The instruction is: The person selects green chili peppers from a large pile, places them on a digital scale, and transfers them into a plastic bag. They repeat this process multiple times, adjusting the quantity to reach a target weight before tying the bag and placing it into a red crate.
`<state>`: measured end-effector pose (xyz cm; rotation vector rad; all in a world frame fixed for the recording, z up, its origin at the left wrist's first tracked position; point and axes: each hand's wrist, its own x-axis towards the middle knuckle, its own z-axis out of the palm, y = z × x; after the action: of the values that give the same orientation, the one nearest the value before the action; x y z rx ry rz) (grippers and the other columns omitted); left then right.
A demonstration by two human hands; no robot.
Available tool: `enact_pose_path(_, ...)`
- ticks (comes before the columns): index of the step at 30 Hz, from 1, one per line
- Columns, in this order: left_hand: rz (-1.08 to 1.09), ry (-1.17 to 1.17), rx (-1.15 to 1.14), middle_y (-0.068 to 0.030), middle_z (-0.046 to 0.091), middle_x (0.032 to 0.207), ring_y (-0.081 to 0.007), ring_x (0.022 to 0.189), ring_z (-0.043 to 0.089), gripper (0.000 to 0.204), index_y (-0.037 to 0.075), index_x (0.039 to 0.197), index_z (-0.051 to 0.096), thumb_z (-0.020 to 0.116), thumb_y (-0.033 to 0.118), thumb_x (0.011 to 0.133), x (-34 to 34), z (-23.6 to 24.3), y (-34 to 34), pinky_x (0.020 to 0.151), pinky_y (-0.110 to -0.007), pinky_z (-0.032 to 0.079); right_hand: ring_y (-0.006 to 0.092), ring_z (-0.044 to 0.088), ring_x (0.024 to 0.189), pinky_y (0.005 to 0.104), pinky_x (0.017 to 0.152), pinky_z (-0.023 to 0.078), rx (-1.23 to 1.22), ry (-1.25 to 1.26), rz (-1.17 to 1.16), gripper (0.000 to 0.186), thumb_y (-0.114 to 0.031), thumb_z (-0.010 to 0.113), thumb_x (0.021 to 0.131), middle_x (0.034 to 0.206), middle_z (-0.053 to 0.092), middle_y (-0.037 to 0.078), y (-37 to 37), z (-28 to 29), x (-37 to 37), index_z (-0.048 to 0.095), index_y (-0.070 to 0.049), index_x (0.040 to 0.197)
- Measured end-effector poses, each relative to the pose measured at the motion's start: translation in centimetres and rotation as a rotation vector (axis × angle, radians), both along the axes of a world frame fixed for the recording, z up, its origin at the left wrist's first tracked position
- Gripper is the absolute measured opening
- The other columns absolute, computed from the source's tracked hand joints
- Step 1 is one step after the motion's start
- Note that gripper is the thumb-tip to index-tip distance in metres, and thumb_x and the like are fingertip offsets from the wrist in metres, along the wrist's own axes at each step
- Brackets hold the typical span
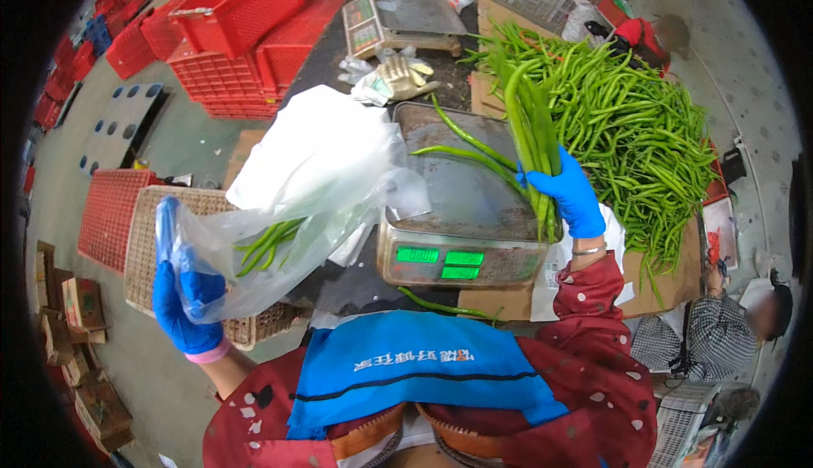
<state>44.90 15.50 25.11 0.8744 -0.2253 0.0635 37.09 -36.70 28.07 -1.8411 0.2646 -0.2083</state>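
My right hand (pixel 573 198), in a blue glove, is closed round an upright bunch of long green chili peppers (pixel 527 116) above the right side of a weighing scale (pixel 457 201). A couple of loose peppers (pixel 461 153) reach across the scale's metal plate toward that bunch. On the left, my gloved left hand (pixel 188 294) grips the edge of a clear plastic bag (pixel 326 243), part of its fingers inside or behind the film. Several green peppers (pixel 269 245) show through the bag. White sheets or bags (pixel 296 150) lie just beyond it, beside the scale.
A large heap of green peppers (pixel 631 121) covers cardboard at the right. A glove (pixel 398 78) and a second scale (pixel 419 11) lie farther back. One pepper (pixel 445 305) rests before the near scale. Red crates (pixel 229 61) stand far left; a person (pixel 711 337) sits at right.
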Motion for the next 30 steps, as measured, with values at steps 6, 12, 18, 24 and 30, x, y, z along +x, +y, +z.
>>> enact_pose_path(6, 0.211, -0.163, 0.481, -0.0162, 0.031, 0.149, -0.0267, 0.134, 0.035, 0.055, -0.008, 0.141, 0.028, 0.04, 0.02, 0.095, 0.1, 1.4, -2.3, 0.112, -0.039, 0.023, 0.0211, 0.063, 0.086, 0.0343, 0.078, 0.052, 0.506, -0.136, 0.132, 0.07, -0.02, 0.072, 0.074, 0.101, 0.063, 0.011, 1.1, 0.7, -0.3, 0.044, -0.001, 0.135)
enact_pose_path(12, 0.187, -0.075, 0.4, -0.0197, 0.04, 0.142, -0.0293, 0.129, 0.042, 0.049, -0.007, 0.136, 0.04, 0.046, 0.02, 0.096, -0.6, 1.1, -1.1, 0.109, -0.042, 0.032, 0.0148, 0.051, 0.086, 0.0278, 0.081, 0.046, 1.068, -0.294, 0.275, 0.088, -0.012, 0.067, 0.077, 0.098, 0.048, 0.004, 2.0, 1.0, 1.5, 0.016, -0.007, 0.149)
enact_pose_path(18, 0.098, -0.058, 0.419, -0.0177, 0.05, 0.132, -0.0205, 0.111, 0.053, 0.05, -0.002, 0.14, 0.037, 0.046, 0.02, 0.096, -0.4, 1.0, -0.6, 0.098, -0.037, 0.042, 0.0198, 0.057, 0.097, 0.0309, 0.089, 0.048, 1.264, -0.437, 0.327, 0.079, -0.015, 0.065, 0.08, 0.118, 0.056, 0.009, 3.7, 1.9, 3.2, 0.024, -0.002, 0.146)
enact_pose_path(24, -0.071, 0.041, 0.0, -0.0127, 0.058, 0.115, -0.014, 0.072, 0.052, 0.064, 0.002, 0.147, 0.022, 0.048, 0.023, 0.093, -1.5, 3.0, -2.2, 0.068, -0.03, 0.045, 0.0199, 0.054, 0.1, 0.0364, 0.093, 0.045, 1.266, -0.567, 0.519, 0.082, -0.008, 0.063, 0.08, 0.118, 0.055, 0.006, 12.3, 5.6, 6.4, 0.018, -0.009, 0.149)
enact_pose_path(30, -0.129, -0.064, 0.035, -0.0237, 0.036, 0.143, -0.0142, 0.053, 0.058, 0.081, 0.002, 0.148, 0.015, 0.058, 0.025, 0.083, -1.9, 4.6, -3.4, 0.045, -0.022, 0.045, 0.0241, 0.058, 0.102, 0.0395, 0.093, 0.047, 0.907, -0.461, 0.634, 0.076, -0.01, 0.059, 0.08, 0.117, 0.055, 0.009, 23.9, 6.4, 9.6, 0.022, -0.009, 0.147)
